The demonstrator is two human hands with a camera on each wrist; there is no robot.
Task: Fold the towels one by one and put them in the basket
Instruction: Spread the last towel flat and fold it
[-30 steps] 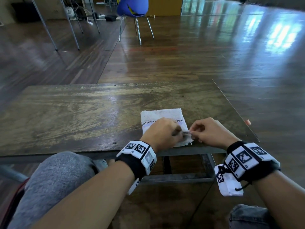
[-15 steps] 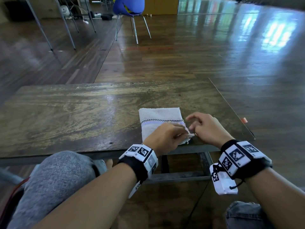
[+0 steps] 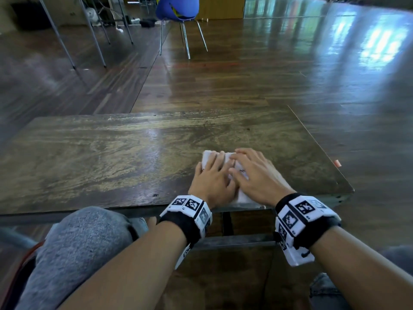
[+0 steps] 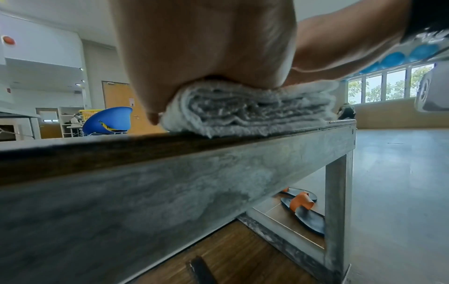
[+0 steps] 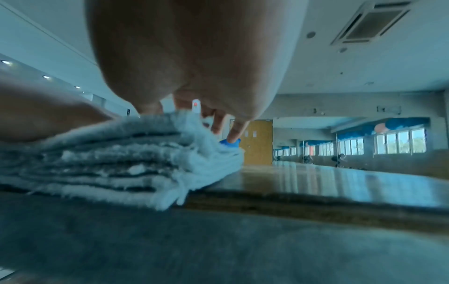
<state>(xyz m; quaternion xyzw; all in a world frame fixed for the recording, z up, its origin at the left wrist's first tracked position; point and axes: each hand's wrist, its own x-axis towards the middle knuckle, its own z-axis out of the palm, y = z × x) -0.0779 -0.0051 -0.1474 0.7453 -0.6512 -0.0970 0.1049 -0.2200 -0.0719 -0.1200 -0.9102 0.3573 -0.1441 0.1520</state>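
Both hands, left [image 3: 211, 180] and right [image 3: 257, 177], lie flat with fingers straight, pressing the folded towel [image 4: 245, 109] at the bench's [image 3: 134, 153] near edge. Neither grip holds it. Press evenly so the layers stay aligned.

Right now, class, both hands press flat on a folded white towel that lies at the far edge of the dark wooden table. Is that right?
Not quite. The left hand and right hand do press flat on the folded white towel, but it lies at the near edge of the dark wooden table, as the head view shows.
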